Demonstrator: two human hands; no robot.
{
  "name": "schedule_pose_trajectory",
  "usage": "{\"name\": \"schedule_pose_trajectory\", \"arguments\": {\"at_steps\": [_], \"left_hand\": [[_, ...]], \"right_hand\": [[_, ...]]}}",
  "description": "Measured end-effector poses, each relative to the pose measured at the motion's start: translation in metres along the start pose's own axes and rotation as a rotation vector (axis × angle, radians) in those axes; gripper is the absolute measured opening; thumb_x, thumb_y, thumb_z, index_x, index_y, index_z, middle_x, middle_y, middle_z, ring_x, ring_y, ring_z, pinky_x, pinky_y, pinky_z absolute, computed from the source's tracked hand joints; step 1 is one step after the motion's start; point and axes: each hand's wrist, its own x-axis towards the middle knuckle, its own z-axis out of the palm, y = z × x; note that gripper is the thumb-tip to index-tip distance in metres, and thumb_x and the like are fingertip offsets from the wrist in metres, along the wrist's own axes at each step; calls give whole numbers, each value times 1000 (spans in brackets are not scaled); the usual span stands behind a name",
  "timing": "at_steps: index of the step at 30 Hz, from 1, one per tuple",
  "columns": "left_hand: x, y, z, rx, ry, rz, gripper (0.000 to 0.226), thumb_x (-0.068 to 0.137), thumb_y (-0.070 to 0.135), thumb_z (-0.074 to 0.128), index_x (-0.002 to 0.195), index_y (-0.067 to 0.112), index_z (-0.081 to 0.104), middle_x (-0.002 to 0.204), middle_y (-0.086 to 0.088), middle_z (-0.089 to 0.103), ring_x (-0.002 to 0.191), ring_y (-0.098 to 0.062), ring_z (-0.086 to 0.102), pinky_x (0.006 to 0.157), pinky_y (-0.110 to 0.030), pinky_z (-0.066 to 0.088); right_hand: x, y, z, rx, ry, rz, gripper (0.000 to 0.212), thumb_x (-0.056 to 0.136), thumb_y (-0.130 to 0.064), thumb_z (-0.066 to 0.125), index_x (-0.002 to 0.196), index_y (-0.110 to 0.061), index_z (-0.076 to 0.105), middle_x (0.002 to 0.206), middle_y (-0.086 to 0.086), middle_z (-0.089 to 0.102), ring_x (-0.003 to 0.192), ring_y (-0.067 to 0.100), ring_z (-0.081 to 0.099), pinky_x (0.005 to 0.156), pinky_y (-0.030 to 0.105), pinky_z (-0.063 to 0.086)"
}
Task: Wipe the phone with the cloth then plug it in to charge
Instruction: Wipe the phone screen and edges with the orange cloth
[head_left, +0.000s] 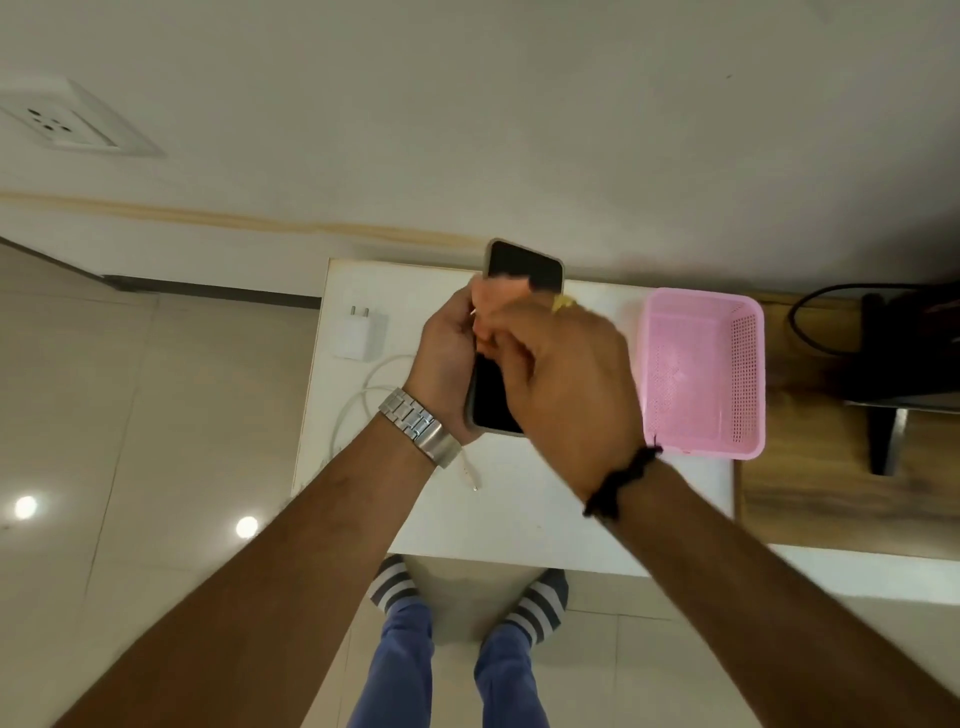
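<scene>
A black-screened phone (524, 267) in a light case is held above the white table (519, 509), screen up. My left hand (447, 353) grips its left edge. My right hand (566, 379) lies over the middle of the screen and presses a peach and yellow cloth (491, 301) against it; the hand is blurred. Most of the cloth is hidden under my fingers. The white charger plug (361, 332) lies on the table at the far left. Its white cable (358, 400) loops toward me, and the connector tip (475, 486) rests below my left wrist.
A pink plastic basket (701, 374) stands on the table to the right. A wall socket (72, 122) sits on the wall at the upper left. A dark stand and black cable (883, 364) occupy a wooden surface at the far right. My feet are below the table's near edge.
</scene>
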Motion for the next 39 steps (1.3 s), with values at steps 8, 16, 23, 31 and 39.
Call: {"name": "schedule_pose_trajectory", "arguments": {"at_steps": [8,16,23,31,39], "left_hand": [[-2,1,12,-13,-47,-14,51,101,52,46,130,14,66,128,-14,63,119,-32,59,116,-47,36],[-5,6,10,24,0,-17,66,97,57,46,141,9,59,115,-17,66,99,-31,65,91,-41,51],[-2,20,15,30,-23,29,70,102,57,34,144,6,55,119,-22,65,96,-34,66,85,-45,56],[-12,25,-2,56,-68,52,69,104,58,24,143,10,53,118,-18,69,94,-32,68,81,-43,58],[-10,13,9,73,-51,55,69,105,57,26,146,7,52,125,-23,65,98,-35,68,83,-46,59]], "right_hand": [[28,10,-12,8,81,84,24,97,-19,55,110,-25,75,105,-1,74,91,20,67,88,34,54],[-12,3,1,-7,-208,10,23,103,-22,51,118,-15,66,114,12,68,99,22,64,96,32,51],[-41,-3,17,132,-251,-5,55,101,-56,32,131,-18,57,118,20,68,108,32,65,104,42,49],[-53,36,18,-27,157,-218,65,109,-29,18,93,6,71,76,22,75,66,34,75,74,35,54],[-51,15,27,131,72,-329,57,108,-35,13,109,3,56,82,27,75,77,32,73,53,48,57]]}}
